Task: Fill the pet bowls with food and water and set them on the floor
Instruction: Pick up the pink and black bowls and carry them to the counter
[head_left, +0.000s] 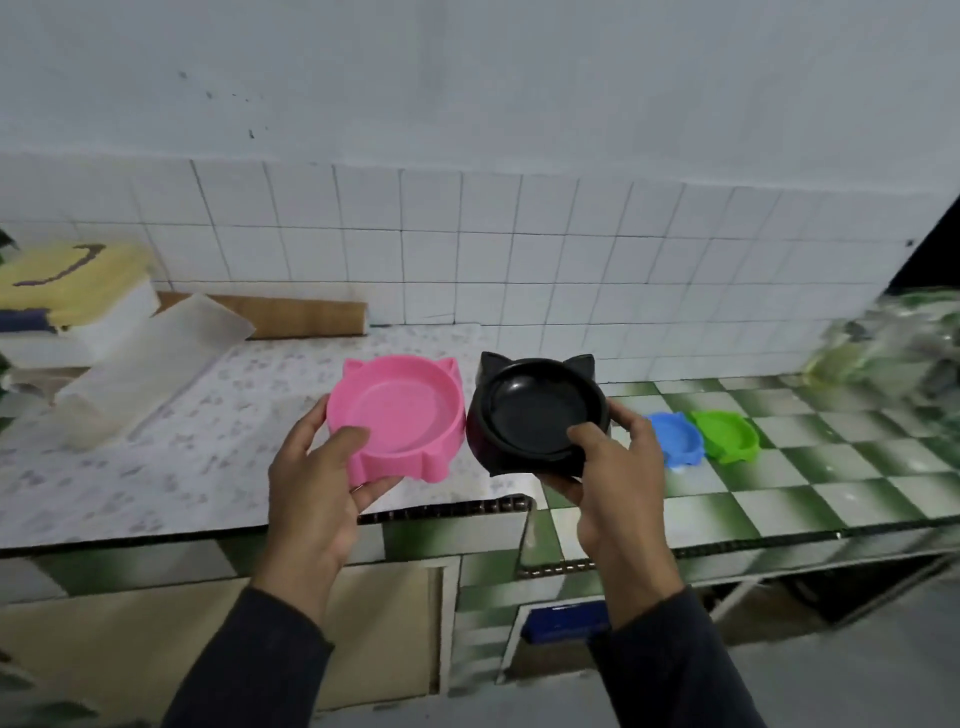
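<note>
My left hand (317, 483) grips a pink cat-eared pet bowl (405, 410) by its near rim, thumb inside and fingers underneath. My right hand (613, 473) holds a black cat-eared bowl (540, 405) the same way. Both bowls are empty and are held side by side above the counter's front edge. A blue bowl (675, 441) and a green bowl (727, 435) sit on the green checkered counter (831, 488) to the right, partly hidden behind my right hand.
A patterned sheet (156, 457) covers the counter's left half. Folded yellow cloth (72, 280), white boxes and a translucent container (150, 364) stand at the far left. Clear bags (893, 343) lie at the far right. A tiled wall runs behind; cabinet doors (156, 639) are below.
</note>
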